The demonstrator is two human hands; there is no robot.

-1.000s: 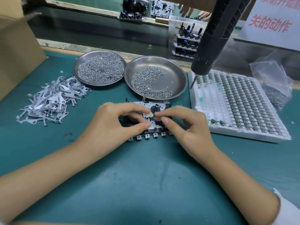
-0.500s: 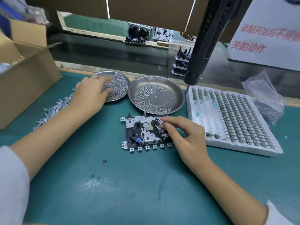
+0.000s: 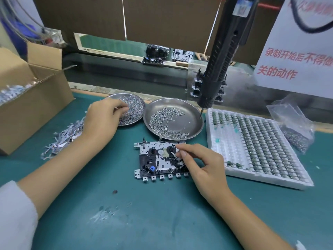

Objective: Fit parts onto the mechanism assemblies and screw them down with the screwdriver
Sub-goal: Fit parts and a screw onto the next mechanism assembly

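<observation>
A black and silver mechanism assembly (image 3: pixel 156 161) lies on the green mat in the middle. My right hand (image 3: pixel 203 165) rests on its right side, thumb and forefinger pinching a small metal part against it. My left hand (image 3: pixel 102 120) reaches into the left steel dish (image 3: pixel 137 103) of screws, its curled fingertips picking among them. A black electric screwdriver (image 3: pixel 221 56) hangs untouched above the right steel dish (image 3: pixel 194 114), bit pointing down.
A pile of flat metal levers (image 3: pixel 63 136) lies at the left beside an open cardboard box (image 3: pixel 30 105). A white tray (image 3: pixel 255 147) of small components sits at the right, with a plastic bag (image 3: pixel 292 127) behind it. More assemblies stand beyond the bench edge.
My left hand left the assembly and moved up-left into the left screw dish. My right hand stayed on the assembly. The view tilted up.
</observation>
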